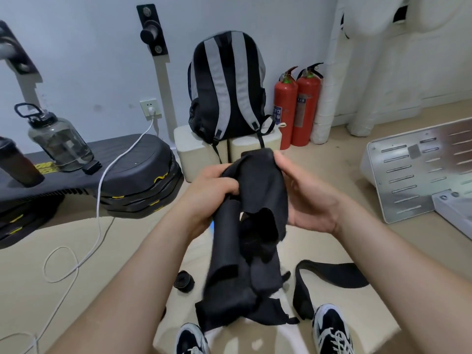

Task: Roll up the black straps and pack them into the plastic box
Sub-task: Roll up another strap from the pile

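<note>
A wide black strap (258, 195) hangs in front of me, its lower end bunched near the floor between my shoes. My left hand (212, 190) grips it from the left with curled fingers. My right hand (304, 195) holds its upper right edge, thumb at the top. A rolled-up black strap (184, 281) lies on the floor at lower left of the hanging one. Another loose black strap (329, 275) lies bent on the floor at the right. The hanging strap hides a bluish glimpse of something behind it; I cannot make out the plastic box.
A black and grey backpack (227, 85) stands on pale blocks ahead. Two red fire extinguishers (296, 108) stand right of it. A dark bench with bottles (58, 141) is at the left, a white cable (99, 195) trails over the floor, and a metal panel (413, 172) lies at the right.
</note>
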`<state>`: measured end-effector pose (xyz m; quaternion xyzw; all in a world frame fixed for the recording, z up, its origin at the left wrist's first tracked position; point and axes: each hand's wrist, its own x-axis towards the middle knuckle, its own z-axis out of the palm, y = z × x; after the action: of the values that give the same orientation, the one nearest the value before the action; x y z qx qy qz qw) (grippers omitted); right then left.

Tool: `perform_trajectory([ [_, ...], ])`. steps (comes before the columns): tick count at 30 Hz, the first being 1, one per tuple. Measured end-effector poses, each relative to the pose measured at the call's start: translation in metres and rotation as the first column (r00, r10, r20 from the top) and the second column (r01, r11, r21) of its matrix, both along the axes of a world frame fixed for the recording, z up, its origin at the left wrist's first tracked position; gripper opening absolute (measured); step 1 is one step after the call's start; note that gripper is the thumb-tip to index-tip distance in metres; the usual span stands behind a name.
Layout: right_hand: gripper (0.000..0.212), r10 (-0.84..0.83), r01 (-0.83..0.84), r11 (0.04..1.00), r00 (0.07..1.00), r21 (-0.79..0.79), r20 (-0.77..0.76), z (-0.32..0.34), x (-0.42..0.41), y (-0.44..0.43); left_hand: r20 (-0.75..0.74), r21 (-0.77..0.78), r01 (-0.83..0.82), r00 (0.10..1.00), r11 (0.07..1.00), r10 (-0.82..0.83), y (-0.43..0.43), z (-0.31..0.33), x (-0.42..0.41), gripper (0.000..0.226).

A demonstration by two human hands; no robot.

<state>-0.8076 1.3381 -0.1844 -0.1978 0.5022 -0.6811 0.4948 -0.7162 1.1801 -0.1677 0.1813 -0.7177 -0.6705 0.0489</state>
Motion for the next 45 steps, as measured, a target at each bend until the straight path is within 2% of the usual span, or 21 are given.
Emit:
perform_trajectory([
  [2, 0.062, 0.195, -0.195, 0.981, 0.98, -0.015, 0.031, -0.008, 0.003, 0.003, -0.014, 0.013, -0.16, 0.987, 0.987, 0.16, -0.005, -0.001, -0.002, 0.029],
  [5, 0.047, 0.31, -0.316, 0.949, 0.936, -0.006, -0.165, -0.013, 0.0, 0.007, -0.008, -0.022, -0.27, 0.963, 0.963, 0.27, -0.017, 0.002, -0.003, 0.02],
  [6, 0.049, 0.32, -0.326, 0.945, 0.925, 0.001, -0.203, -0.011, -0.001, 0.008, 0.001, -0.173, -0.273, 0.961, 0.946, 0.277, -0.021, 0.0, -0.003, 0.017],
  [8, 0.045, 0.256, -0.263, 0.965, 0.928, 0.01, -0.27, -0.005, -0.003, 0.011, -0.066, -0.606, -0.265, 0.957, 0.75, 0.284, -0.023, -0.005, 0.0, 0.016],
  [9, 0.034, 0.19, -0.2, 0.98, 0.937, -0.001, -0.294, -0.003, -0.004, 0.011, -0.15, -0.678, -0.289, 0.955, 0.676, 0.258, -0.021, -0.006, 0.001, 0.023],
  [12, 0.019, -0.009, 0.003, 1.0, 0.95, -0.019, -0.311, 0.005, -0.007, 0.011, -0.246, -0.379, -0.084, 0.969, 0.922, -0.013, -0.014, -0.002, 0.012, 0.034],
  [15, 0.029, -0.002, 0.049, 0.995, 0.881, 0.088, -0.473, 0.01, -0.007, 0.009, -0.219, -0.336, 0.176, 0.941, 0.925, -0.258, -0.009, -0.003, 0.022, 0.062],
  [18, 0.012, 0.041, 0.057, 0.986, 0.826, 0.156, -0.562, 0.019, -0.003, 0.008, -0.319, -0.369, 0.067, 0.927, 0.927, -0.194, -0.01, -0.005, 0.021, 0.069],
  [20, 0.029, 0.081, 0.065, 0.973, 0.801, 0.221, -0.594, 0.022, -0.001, 0.007, -0.354, -0.532, 0.045, 0.895, 0.845, -0.271, -0.008, -0.002, 0.019, 0.064],
  [22, 0.075, 0.122, 0.101, 0.948, 0.759, 0.3, -0.64, 0.021, 0.0, 0.005, -0.339, -0.76, 0.021, 0.84, 0.649, -0.424, -0.005, -0.002, 0.018, 0.059],
  [24, 0.103, 0.171, 0.086, 0.931, 0.755, 0.354, -0.633, 0.02, 0.001, 0.002, -0.266, -0.81, 0.109, 0.807, 0.576, -0.527, -0.004, 0.001, 0.018, 0.063],
  [27, 0.085, 0.172, 0.113, 0.916, 0.756, 0.385, -0.631, 0.025, 0.0, 0.005, -0.118, -0.756, 0.292, 0.82, 0.586, -0.56, -0.003, 0.0, 0.02, 0.087],
  [31, 0.076, 0.165, 0.235, 0.88, 0.665, 0.414, -0.728, 0.03, -0.003, 0.003, -0.104, -0.481, 0.342, 0.892, 0.807, -0.44, -0.008, 0.0, 0.023, 0.057],
  [33, 0.07, 0.098, 0.345, 0.853, 0.632, 0.392, -0.769, 0.029, -0.003, 0.002, -0.059, -0.351, 0.38, 0.903, 0.856, -0.425, -0.011, 0.002, 0.024, 0.053],
  [34, 0.07, 0.044, 0.373, 0.854, 0.642, 0.362, -0.766, 0.025, -0.003, 0.001, -0.064, -0.384, 0.363, 0.907, 0.849, -0.416, -0.009, 0.002, 0.024, 0.054],
  [38, 0.074, -0.12, 0.346, 0.904, 0.769, 0.251, -0.628, 0.013, 0.012, -0.014, -0.247, -0.663, -0.015, 0.948, 0.748, -0.2, 0.012, -0.005, 0.019, 0.014],
  [39, 0.075, -0.161, 0.336, 0.918, 0.799, 0.209, -0.579, 0.01, 0.016, -0.017, -0.285, -0.654, -0.165, 0.958, 0.738, -0.038, 0.012, -0.006, 0.015, 0.037],
  [40, 0.077, -0.171, 0.328, 0.926, 0.809, 0.19, -0.562, 0.009, 0.02, -0.018, -0.287, -0.592, -0.29, 0.948, 0.752, 0.139, 0.008, -0.006, 0.011, 0.048],
  [42, 0.072, -0.089, 0.251, 0.947, 0.805, 0.201, -0.586, 0.013, 0.022, -0.016, -0.218, -0.238, -0.464, 0.882, 0.853, 0.418, -0.008, -0.004, 0.001, 0.042],
  [44, 0.049, -0.023, 0.165, 0.969, 0.802, 0.184, -0.597, 0.024, 0.02, -0.009, -0.083, 0.117, -0.512, 0.849, 0.851, 0.522, -0.021, -0.006, -0.004, 0.047],
  [45, 0.041, -0.02, 0.147, 0.975, 0.804, 0.167, -0.594, 0.028, 0.017, -0.004, -0.052, 0.198, -0.518, 0.842, 0.832, 0.536, -0.022, -0.008, -0.005, 0.044],
])
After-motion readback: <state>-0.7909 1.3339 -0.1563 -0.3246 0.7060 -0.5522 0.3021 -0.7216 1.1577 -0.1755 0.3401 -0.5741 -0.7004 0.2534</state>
